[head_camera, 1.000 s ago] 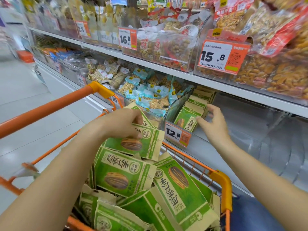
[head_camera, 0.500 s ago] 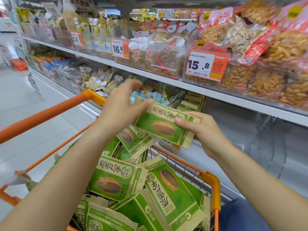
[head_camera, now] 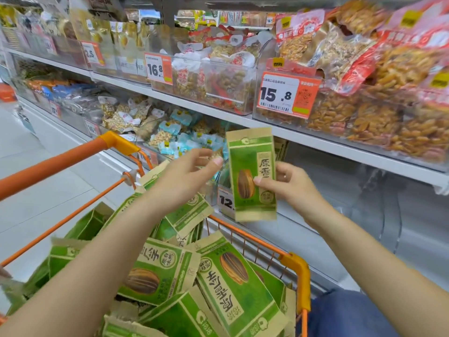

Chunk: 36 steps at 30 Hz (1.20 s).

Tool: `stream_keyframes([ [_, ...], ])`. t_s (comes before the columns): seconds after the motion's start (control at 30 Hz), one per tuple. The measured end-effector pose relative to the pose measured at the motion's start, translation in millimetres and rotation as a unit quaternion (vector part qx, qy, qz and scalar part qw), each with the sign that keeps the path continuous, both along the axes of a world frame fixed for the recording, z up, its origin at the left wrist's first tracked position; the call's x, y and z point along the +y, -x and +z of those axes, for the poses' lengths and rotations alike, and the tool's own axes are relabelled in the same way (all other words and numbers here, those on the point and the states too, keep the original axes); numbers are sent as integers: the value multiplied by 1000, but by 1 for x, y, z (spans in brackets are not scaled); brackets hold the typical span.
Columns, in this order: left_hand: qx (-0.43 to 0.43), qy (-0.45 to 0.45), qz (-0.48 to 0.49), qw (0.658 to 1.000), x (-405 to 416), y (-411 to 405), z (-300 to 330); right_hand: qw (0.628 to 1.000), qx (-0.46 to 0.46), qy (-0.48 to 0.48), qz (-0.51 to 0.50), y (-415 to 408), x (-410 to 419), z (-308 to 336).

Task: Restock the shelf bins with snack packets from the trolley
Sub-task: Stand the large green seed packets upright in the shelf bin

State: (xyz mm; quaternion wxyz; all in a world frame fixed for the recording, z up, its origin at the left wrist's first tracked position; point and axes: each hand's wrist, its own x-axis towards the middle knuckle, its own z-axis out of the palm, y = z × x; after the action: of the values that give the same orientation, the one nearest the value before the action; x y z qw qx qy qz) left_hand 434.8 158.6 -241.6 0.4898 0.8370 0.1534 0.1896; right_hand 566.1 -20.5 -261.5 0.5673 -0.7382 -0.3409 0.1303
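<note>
1. Right hand (head_camera: 289, 188), thumb across the front and fingers behind, pinching a green-and-tan packet (head_camera: 252, 175) upright in front of the lower shelf.
2. Left hand (head_camera: 187, 177) just left of that packet, fingers loosely spread and holding nothing, thumb tip near the packet's left edge but apart from it.
3. Nearest, under both forearms: an orange-framed trolley (head_camera: 295, 276) heaped with more green packets (head_camera: 233, 285), lying flat and crossed over one another, a striped seed printed on each.
4. Trolley handle (head_camera: 56, 164) running from the near left up to a yellow corner piece at mid-left.
5. Beyond the trolley's far rim, partly hidden by the held packet: a price tag (head_camera: 224, 199) reading "12", on the front of a clear bin (head_camera: 212, 188) on the lower shelf.
6. Right of that bin, bare grey shelf space (head_camera: 364, 215).
7. Left of it, blue-and-white small packets (head_camera: 177, 132) heaped in the next bin.
8. Farther and higher, the upper shelf: clear bins of nut bags, with orange tags reading "16.8" (head_camera: 158, 69) and "15.8" (head_camera: 286, 94).
9. Far right, red-trimmed bags (head_camera: 388, 93) of golden snacks.
</note>
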Motion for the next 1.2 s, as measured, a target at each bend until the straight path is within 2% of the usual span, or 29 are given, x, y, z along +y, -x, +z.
stream_keyframes([
  [0.1, -20, 37, 60, 997, 22, 8, -5, 977, -185, 16, -106, -20, -4, -7],
  [0.13, -23, 50, 71, 996, 26, 11, -7, 965, -215, 36, -143, -26, -3, -11],
  [0.2, -24, 55, 86, 994, 29, 15, -12, 962, -182, 62, -192, -40, 7, -22],
  [0.3, -20, 47, 90, 995, 28, 18, -17, 985, 23, 50, -161, -55, 30, -39],
  [0.37, -13, 34, 87, 996, 28, 21, -16, 980, 92, 115, -132, -59, 41, -48],
  [0.43, -14, 13, 89, 996, 30, 27, -14, 971, 57, 195, -125, -58, 45, -54],
  [0.53, -29, -8, 99, 995, 34, 39, -7, 965, -53, 214, -140, -59, 46, -58],
  [0.63, -45, -26, 113, 992, 40, 47, -1, 949, -80, 274, -136, -63, 47, -51],
  [0.77, -45, -65, 127, 989, 39, 47, 0, 893, -161, 389, -158, -65, 48, -46],
  [0.83, -35, -70, 131, 988, 36, 45, -1, 871, -130, 454, -137, -62, 47, -46],
  [0.87, -29, -71, 132, 988, 35, 44, -2, 874, -77, 465, -120, -60, 47, -46],
  [0.93, -17, -76, 133, 988, 32, 42, -3, 896, 61, 428, -98, -61, 50, -48],
  [1.0, -7, -86, 133, 987, 30, 42, -4, 917, 120, 363, -111, -67, 57, -59],
  [1.1, 21, -140, 146, 979, 29, 43, -4, 937, 100, 307, -133, -74, 69, -77],
  [1.2, 76, -217, 172, 958, 36, 46, -4, 927, 21, 341, -154, -78, 72, -80],
])
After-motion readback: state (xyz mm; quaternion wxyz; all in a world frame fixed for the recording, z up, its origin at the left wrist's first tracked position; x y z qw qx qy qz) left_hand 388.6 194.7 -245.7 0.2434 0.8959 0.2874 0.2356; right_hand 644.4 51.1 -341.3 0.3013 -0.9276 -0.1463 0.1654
